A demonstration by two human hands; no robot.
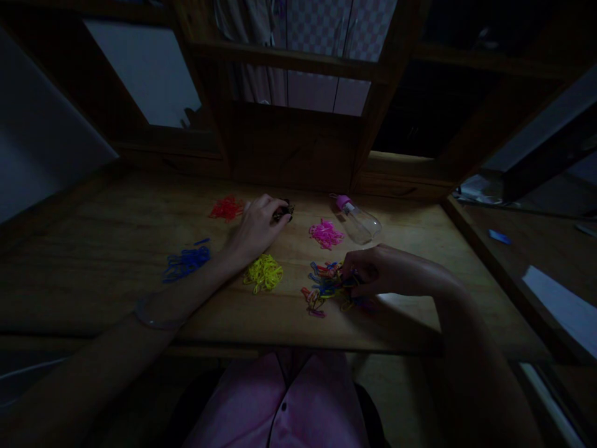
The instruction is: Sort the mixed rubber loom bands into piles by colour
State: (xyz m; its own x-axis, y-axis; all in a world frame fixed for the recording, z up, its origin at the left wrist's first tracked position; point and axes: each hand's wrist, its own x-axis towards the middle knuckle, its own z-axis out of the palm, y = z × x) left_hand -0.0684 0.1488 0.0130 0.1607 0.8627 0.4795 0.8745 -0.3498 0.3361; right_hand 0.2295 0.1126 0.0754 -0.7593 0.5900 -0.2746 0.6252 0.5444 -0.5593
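My left hand [261,225] reaches over the far side of the desk, thumb and fingers curled round a small dark pile of paper clips [285,213]. Under my right hand [380,269] lies a mixed heap of coloured paper clips [326,286]; its fingers are bent down into the heap, and their tips are partly hidden. Sorted by colour are a red pile [226,208] and a blue pile [186,262] left of my left hand, a yellow pile [263,274] by its forearm, and a pink pile [326,234] between both hands. The dim light blurs single clips.
A clear bottle [362,224] with a pink cap lies on its side beyond my right hand. Wooden shelving [298,146] rises along the back of the desk [280,320]. White paper [559,305] and a small blue item [500,236] lie on the surface at right.
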